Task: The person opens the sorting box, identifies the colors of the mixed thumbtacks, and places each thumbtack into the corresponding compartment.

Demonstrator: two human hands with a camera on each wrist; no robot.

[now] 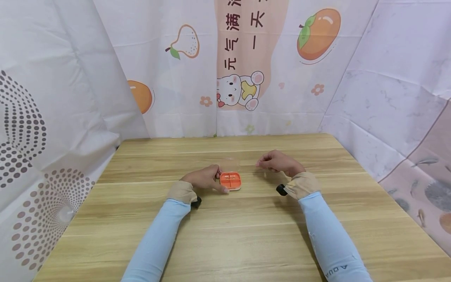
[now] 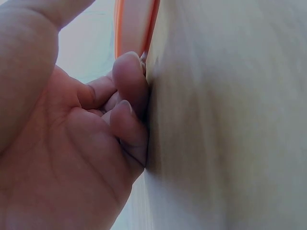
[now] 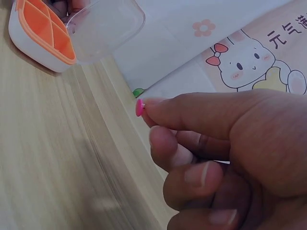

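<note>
A small pill box (image 1: 235, 188) with a white outside and orange divided compartments stands on the table, its clear lid (image 3: 108, 31) swung up at the back. My left hand (image 1: 206, 178) holds the box from its left side, the thumb near the front corner and the other fingers curled by the left and rear edge. Two tiny shiny things lie in the rear compartments, too small to make out. To the right of the box and above the table, my right hand (image 1: 280, 161) pinches a pink stud (image 3: 139, 108) with a short metal post between thumb and forefinger.
The wood-grain table (image 1: 225, 243) stretches toward the front and both sides. A printed white curtain (image 1: 183, 86) hangs right behind its back edge, with more cloth at left and right. Each wrist carries a strap with a small black camera (image 1: 281, 190).
</note>
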